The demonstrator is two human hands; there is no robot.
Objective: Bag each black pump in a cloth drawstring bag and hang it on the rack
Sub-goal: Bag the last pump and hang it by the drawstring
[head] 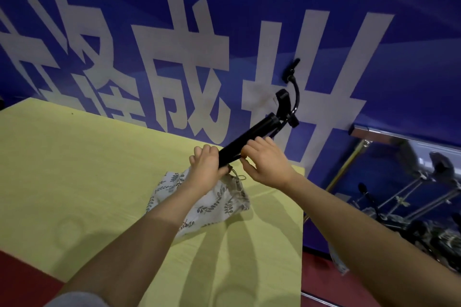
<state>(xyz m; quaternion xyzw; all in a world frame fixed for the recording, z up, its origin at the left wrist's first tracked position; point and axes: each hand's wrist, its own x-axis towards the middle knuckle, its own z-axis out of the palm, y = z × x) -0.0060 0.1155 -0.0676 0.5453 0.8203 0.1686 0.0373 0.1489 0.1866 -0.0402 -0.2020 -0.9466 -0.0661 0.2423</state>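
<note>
A black pump (257, 129) slants up to the right above the table, its hose curling at the top end and its lower end at the mouth of a white cloth drawstring bag (219, 200) printed with dark leaves. My left hand (205, 164) grips the bag's mouth around the pump's lower end. My right hand (268, 162) holds the pump's barrel from the right, fingers curled over it. The bag's body lies on the yellow-green table (74, 169). The drawstring hangs loose beside my left hand.
A blue banner (224, 32) with large white characters stands behind the table. To the right, beyond the table's edge, a metal rack (399, 197) with rods and dark items hanging stands over a red floor (321, 279).
</note>
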